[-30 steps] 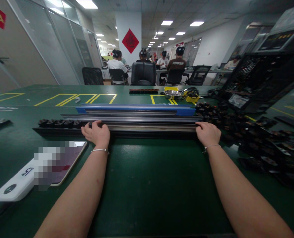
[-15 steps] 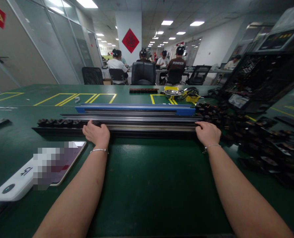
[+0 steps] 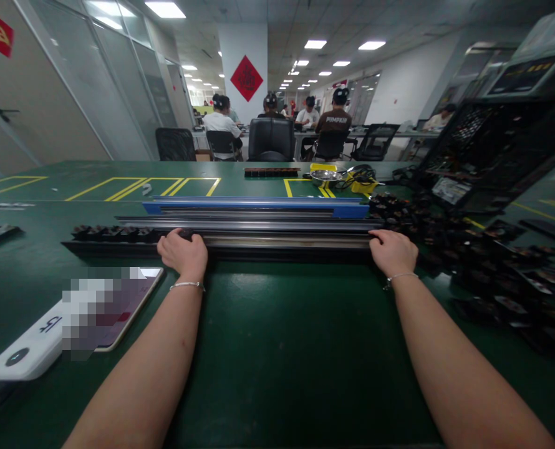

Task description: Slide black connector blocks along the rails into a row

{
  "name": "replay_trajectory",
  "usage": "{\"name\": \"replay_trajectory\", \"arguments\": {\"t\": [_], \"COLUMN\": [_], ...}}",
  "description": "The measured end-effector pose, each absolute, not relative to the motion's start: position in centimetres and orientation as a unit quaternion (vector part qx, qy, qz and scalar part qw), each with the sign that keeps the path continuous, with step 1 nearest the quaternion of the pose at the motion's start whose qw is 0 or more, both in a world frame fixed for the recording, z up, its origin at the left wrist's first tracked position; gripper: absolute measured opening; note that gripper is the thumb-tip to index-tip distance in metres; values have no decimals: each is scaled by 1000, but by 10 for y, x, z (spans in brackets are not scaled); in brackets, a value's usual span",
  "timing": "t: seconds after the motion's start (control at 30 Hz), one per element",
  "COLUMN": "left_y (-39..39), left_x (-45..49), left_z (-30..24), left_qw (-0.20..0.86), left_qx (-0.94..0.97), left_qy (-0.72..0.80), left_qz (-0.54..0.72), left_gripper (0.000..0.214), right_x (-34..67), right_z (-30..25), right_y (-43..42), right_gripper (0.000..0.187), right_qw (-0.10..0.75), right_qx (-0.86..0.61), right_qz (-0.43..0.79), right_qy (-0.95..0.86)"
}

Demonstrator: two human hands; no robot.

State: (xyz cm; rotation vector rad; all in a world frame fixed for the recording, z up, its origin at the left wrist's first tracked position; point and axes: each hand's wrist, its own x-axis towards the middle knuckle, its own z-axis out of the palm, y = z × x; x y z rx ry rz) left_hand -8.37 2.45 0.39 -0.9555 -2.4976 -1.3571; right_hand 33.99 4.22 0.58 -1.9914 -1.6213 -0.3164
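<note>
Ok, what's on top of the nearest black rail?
On the rail, small black parts line the left stretch, and a dark piece shows at the left hand. What that hand covers can't be seen, nor can the rail's end at the right hand.

Front rail point(image 3: 287, 252) on tbl point(image 3: 282, 362), phone point(image 3: 141, 293) in front L, bowl point(image 3: 325, 178) behind, parts heap point(image 3: 483, 268) R, maybe touching.

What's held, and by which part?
Left grip: apparently a small black part, exact hold hidden. Right grip: at right end of black rail; hold unclear.
</note>
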Motion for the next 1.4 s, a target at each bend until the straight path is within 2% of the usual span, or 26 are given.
{"name": "replay_trajectory", "arguments": {"t": [1.4], "left_y": [24], "left_x": [-77], "left_z": [8], "left_qw": [87], "left_qx": [-359], "left_qy": [-835], "left_qz": [-407], "left_gripper": [35], "right_x": [342], "right_z": [4], "right_y": [44], "right_gripper": [39], "right_qw": [273], "right_qx": [-734], "right_qz": [-134], "right_qy": [-608]}}
